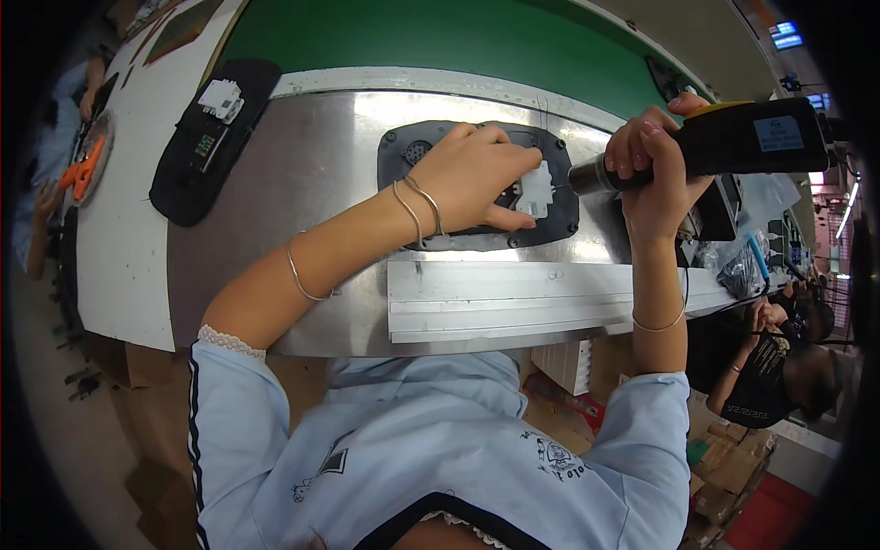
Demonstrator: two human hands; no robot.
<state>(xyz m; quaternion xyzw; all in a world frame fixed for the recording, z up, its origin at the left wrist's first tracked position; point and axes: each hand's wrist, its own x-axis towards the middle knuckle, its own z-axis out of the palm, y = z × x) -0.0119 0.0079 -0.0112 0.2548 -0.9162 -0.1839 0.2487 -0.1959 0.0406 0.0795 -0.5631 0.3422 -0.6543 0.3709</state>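
Head view, steel workbench (302,174), green conveyor belt (440,37), cartons (733,458) below

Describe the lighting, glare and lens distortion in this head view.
Head view: bright overhead light glares off the metal plate above the left hand; the fisheye bends the green belt and the aluminium rail into curves; the corners fall to black vignette; the right hand and its power screwdriver stay sharp, while the far-right background is dim and slightly soft.
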